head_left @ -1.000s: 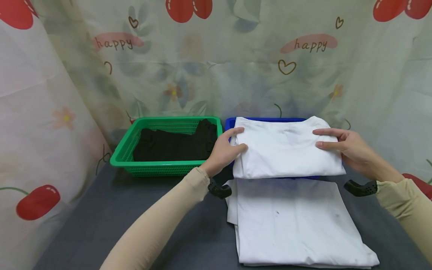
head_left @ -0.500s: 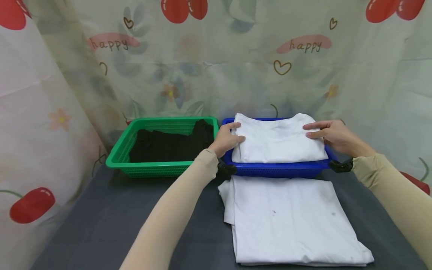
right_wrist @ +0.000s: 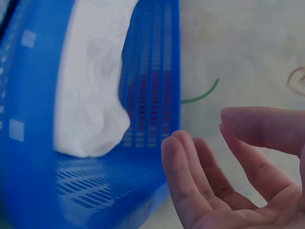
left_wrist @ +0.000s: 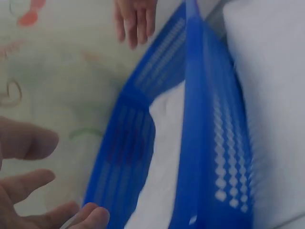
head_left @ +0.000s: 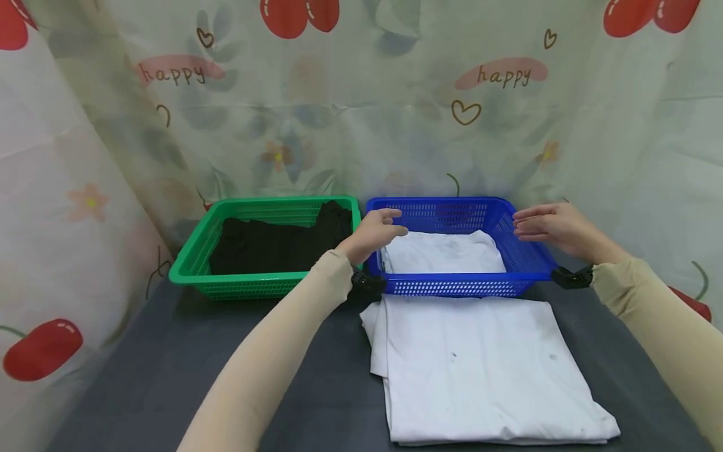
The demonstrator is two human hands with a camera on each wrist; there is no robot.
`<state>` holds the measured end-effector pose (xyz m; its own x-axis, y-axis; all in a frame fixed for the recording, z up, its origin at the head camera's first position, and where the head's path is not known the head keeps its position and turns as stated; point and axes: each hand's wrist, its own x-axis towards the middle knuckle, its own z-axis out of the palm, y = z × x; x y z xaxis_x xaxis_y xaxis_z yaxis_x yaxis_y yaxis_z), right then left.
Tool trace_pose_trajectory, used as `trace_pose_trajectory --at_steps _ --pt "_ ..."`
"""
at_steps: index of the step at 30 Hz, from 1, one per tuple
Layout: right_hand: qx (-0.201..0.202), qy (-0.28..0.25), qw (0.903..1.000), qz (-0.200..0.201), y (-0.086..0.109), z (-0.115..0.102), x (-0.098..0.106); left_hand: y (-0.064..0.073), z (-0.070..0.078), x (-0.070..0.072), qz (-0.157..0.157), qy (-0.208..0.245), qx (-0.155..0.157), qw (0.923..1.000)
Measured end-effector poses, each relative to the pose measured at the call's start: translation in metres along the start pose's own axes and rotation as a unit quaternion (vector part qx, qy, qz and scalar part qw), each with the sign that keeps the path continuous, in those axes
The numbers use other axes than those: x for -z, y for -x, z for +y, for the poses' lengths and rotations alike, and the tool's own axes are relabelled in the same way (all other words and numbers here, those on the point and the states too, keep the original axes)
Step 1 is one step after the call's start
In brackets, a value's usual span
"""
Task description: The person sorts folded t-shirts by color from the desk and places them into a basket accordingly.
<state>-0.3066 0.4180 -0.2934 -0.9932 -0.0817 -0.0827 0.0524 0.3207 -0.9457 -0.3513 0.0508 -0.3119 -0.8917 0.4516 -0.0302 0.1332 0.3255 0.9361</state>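
A folded white garment point(head_left: 446, 252) lies inside the blue plastic basket point(head_left: 457, 287), towards its left side. Over the basket's left end hovers my left hand point(head_left: 374, 233), fingers apart and holding nothing. My right hand point(head_left: 556, 229) is above the right end, its fingers fairly straight and nothing between them. In the left wrist view the left fingers point(left_wrist: 35, 143) are spread beside the basket. The right wrist view has the right hand point(right_wrist: 233, 176) loosely bent and apart from the garment point(right_wrist: 93, 86).
A green basket point(head_left: 254, 276) with a folded black garment point(head_left: 277, 246) stands left of the blue one. In front of the blue basket, a folded white cloth stack point(head_left: 486, 370) lies on the dark table point(head_left: 186, 376). A printed curtain point(head_left: 339, 138) hangs behind.
The white garment was carried over the blue basket in both hands and lowered. Now it lies inside, and both hands have let go and are apart from it.
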Motion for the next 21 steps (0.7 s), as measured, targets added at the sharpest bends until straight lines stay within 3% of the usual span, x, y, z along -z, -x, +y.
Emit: trace_pose_trajectory --at_steps 6,10,15,21 --pt "0.035 0.008 0.9993 -0.014 0.043 0.0 -0.003 0.057 0.003 -0.011 0.007 0.063 -0.086 0.9943" --pt "0.056 0.021 0.9976 -0.034 0.076 0.005 -0.006 0.095 -0.004 -0.017 -0.007 0.087 -0.112 0.9899" --pt "0.049 0.023 0.9966 -0.063 0.109 0.022 -0.004 0.126 -0.022 -0.026 -0.008 0.074 -0.086 0.9935" --pt "-0.009 0.04 0.9985 -0.034 0.121 0.058 -0.006 0.137 -0.048 -0.032 0.025 0.027 -0.006 0.9993"
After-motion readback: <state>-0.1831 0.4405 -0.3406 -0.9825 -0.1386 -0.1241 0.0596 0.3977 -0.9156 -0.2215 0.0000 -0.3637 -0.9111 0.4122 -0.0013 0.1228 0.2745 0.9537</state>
